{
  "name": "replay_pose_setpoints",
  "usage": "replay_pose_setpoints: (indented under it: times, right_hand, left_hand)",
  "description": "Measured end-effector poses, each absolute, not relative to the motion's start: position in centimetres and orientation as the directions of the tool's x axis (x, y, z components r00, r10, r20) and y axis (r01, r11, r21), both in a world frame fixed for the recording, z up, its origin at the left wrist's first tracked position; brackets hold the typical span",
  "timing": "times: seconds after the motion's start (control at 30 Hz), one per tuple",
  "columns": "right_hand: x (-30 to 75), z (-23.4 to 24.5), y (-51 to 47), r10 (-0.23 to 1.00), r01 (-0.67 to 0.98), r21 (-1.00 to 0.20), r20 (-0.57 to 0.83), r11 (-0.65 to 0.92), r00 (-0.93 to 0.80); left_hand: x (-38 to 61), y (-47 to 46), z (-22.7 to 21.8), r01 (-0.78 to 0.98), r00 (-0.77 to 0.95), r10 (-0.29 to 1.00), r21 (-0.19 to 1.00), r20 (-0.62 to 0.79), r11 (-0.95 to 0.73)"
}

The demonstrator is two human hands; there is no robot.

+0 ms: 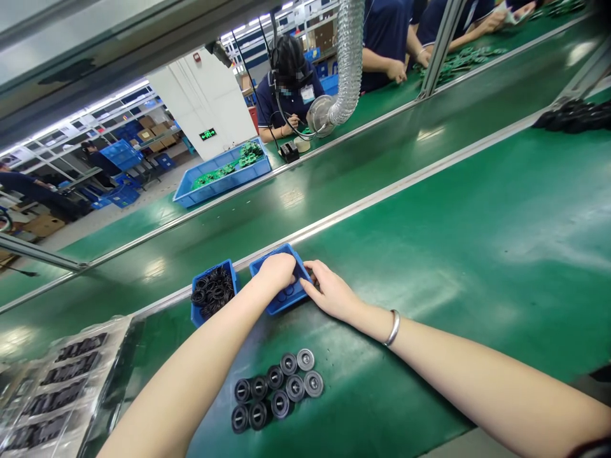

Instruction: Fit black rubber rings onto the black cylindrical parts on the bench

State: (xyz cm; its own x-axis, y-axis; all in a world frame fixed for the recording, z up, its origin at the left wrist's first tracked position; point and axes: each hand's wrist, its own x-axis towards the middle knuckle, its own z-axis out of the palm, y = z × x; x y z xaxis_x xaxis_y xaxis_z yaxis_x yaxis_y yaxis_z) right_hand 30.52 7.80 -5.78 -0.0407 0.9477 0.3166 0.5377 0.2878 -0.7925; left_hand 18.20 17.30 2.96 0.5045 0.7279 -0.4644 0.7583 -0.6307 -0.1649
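Note:
My left hand (pixel 279 270) reaches down into a small blue bin (pixel 282 310), its fingers curled and mostly hidden behind the back of the hand. A few thin dark rings (pixel 286 292) lie on the bin floor below it; whether one is between the fingers cannot be seen. At the bin's right side, my right hand (pixel 330 289) grips the wall between thumb and fingers. A silver bangle (pixel 393 327) is on that wrist. Nearer to me stand two rows of round black ribbed parts (pixel 280 403), a few with greyer tops.
Left of the bin, another blue bin (pixel 195 316) holds a heap of black rings. Bagged black parts (pixel 62 381) lie at the lower left. Beyond a metal rail (pixel 344 216) are a blue tray (pixel 191 198) of green circuit boards, a ducted hose (pixel 351 63) and co-workers.

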Motion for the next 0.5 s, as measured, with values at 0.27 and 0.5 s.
replay_pose_setpoints:
  times: [0.27,0.5]
  right_hand:
    - [30.5,-5.4,7.8,0.952,0.535,-0.798,0.305,0.277,-0.038]
    - [30.5,-5.3,7.9,0.955,0.524,-0.807,0.294,0.272,-0.043]
  left_hand:
    - [17.7,17.7,2.5,0.758,0.493,0.729,-0.177,-0.475,-0.628]
    - [16.2,18.7,4.0,0.710,0.511,0.628,-0.124,-0.587,-0.693]
